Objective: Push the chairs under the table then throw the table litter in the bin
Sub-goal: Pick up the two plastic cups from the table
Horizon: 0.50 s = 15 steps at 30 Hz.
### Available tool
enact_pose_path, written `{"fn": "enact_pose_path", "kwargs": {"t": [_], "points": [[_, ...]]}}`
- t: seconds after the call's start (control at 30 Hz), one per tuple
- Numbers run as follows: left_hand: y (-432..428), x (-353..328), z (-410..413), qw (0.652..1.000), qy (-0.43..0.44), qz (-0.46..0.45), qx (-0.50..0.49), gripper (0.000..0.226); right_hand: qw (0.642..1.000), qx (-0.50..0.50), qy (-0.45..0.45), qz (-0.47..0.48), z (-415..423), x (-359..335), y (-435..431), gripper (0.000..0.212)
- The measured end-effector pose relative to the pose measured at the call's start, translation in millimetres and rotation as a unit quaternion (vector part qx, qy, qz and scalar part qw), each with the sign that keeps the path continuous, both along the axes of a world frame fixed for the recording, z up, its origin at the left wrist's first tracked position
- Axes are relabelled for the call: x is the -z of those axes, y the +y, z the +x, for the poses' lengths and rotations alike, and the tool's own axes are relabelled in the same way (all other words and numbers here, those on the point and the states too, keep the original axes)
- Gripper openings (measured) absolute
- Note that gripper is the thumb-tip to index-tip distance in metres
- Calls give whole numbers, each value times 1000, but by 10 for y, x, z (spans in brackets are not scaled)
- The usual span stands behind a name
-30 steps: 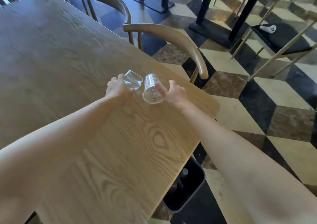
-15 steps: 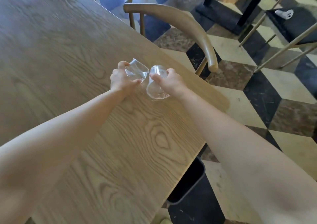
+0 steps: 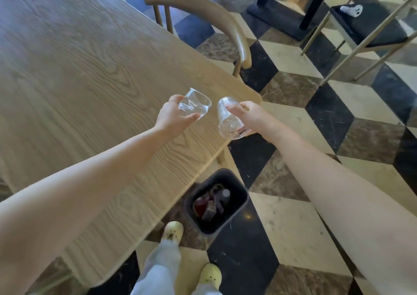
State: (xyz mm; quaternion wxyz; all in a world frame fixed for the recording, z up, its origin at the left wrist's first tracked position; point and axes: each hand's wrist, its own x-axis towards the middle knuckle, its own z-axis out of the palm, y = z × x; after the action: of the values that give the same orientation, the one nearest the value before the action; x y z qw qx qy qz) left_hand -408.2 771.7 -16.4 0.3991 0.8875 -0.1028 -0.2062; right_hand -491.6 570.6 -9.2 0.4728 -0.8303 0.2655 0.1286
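My left hand (image 3: 172,116) grips a crumpled clear plastic cup (image 3: 195,106), lifted above the wooden table (image 3: 74,80) near its right corner. My right hand (image 3: 252,116) holds a second clear plastic cup (image 3: 228,123) tilted on its side, just past the table's edge. Below them on the floor stands a black bin (image 3: 237,213) with dark litter inside, partly under the table edge. A wooden chair (image 3: 230,26) with a curved backrest sits tucked against the table's far right side.
My feet in pale yellow shoes (image 3: 172,231) stand beside the bin on a checkered tile floor (image 3: 293,238). A black-seated chair (image 3: 372,30) with a white object on it and black table posts (image 3: 313,3) lie at the back right.
Both hands have lifted the cups off the table and drawn them toward the table's corner. The view tilted down, bringing the whole bin and my feet into sight.
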Motion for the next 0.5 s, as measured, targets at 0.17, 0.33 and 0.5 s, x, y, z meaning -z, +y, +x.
{"fn": "enact_pose_path", "kwargs": {"t": [0.17,0.33,0.5], "points": [[-190,-49,-780,997,-48,-5,60,70,999,25,27,-8,-868,98,-467,74],[-364,299,-1565,980,-42,48,187,74,995,27,96,-21,-1449,477,-533,68],[-210,963,-1840,984,35,71,160,46,987,79,141,21,-1663,1176,-219,60]]}}
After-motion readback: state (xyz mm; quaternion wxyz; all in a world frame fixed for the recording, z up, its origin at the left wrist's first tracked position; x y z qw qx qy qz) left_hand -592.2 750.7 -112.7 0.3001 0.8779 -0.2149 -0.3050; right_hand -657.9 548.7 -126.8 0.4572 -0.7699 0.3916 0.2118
